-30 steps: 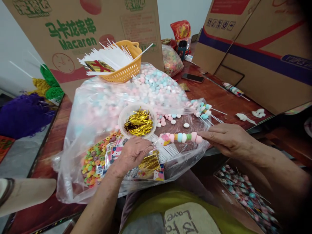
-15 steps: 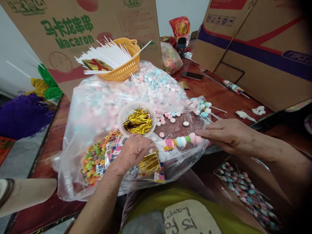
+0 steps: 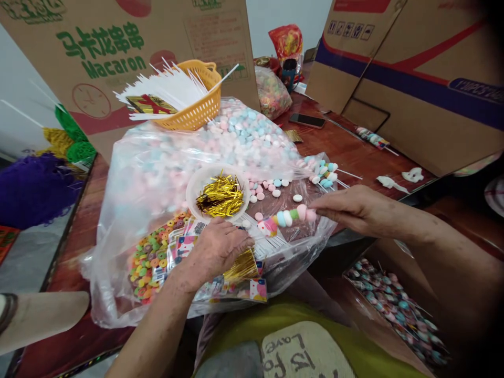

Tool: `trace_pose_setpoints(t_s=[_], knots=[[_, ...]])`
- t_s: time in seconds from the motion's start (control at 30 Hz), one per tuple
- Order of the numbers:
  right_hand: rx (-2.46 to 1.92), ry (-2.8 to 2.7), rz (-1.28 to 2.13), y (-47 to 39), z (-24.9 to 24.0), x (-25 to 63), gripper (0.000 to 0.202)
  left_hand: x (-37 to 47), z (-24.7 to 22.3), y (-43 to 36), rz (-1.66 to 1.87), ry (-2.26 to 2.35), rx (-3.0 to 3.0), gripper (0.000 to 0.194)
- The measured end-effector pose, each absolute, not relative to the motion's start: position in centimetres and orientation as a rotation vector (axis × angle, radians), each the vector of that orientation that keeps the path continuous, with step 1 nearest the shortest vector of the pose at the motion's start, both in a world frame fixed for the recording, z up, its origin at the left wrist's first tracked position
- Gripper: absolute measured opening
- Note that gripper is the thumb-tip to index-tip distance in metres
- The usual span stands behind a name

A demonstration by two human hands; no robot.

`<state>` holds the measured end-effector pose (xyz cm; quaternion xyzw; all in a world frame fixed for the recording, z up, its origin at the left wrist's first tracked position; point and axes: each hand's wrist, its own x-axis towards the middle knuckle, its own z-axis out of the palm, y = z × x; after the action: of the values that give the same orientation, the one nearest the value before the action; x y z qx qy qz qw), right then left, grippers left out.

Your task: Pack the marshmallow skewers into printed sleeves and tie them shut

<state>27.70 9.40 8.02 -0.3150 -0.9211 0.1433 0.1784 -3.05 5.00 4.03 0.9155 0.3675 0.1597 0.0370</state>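
A candy skewer (image 3: 289,217) in a clear wrapper lies across the plastic near the front, pink candy at its right end. My right hand (image 3: 346,209) has its fingers together at that pink end, closed on it. My left hand (image 3: 222,244) is over the printed bags, its fingers bent beside the bundle of gold ties (image 3: 242,266); what its fingertips hold, if anything, is hidden. Just behind it stands a white bowl (image 3: 190,194) of gold ties. Colourful cereal rings (image 3: 151,262) are left of my left hand. Loose pink and white candies (image 3: 276,193) lie behind the skewer.
A big clear bag of pastel candies (image 3: 157,163) covers the middle. Behind it are a yellow basket (image 3: 200,107) of white sticks and a cardboard box (image 3: 165,31). A phone (image 3: 307,121) lies at the back. Finished skewers (image 3: 397,304) fill a box at lower right.
The view has shifted slightly. My left hand has come away from the skewer's left end, down toward the gold ties. The skewer has moved a little left.
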Motion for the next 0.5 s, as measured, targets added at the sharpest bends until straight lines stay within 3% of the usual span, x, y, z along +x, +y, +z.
trace_pose_setpoints(t_s=[0.2,0.3,0.4,0.5], knots=[[-0.772,-2.674,0.773,8.9,8.0,27.7,0.027,-3.1,3.8,5.4,0.544,1.278,2.855,0.030],[-0.803,-2.627,0.720,8.7,7.7,27.8,0.026,-2.9,4.1,5.3,0.550,1.296,2.790,0.029],[-0.793,-2.609,0.672,8.6,7.2,27.7,0.025,-2.3,4.3,5.3,0.511,1.296,2.610,0.056],[-0.758,-2.625,0.597,8.3,6.9,27.3,0.026,-1.6,4.2,5.6,0.391,1.208,2.300,0.043]])
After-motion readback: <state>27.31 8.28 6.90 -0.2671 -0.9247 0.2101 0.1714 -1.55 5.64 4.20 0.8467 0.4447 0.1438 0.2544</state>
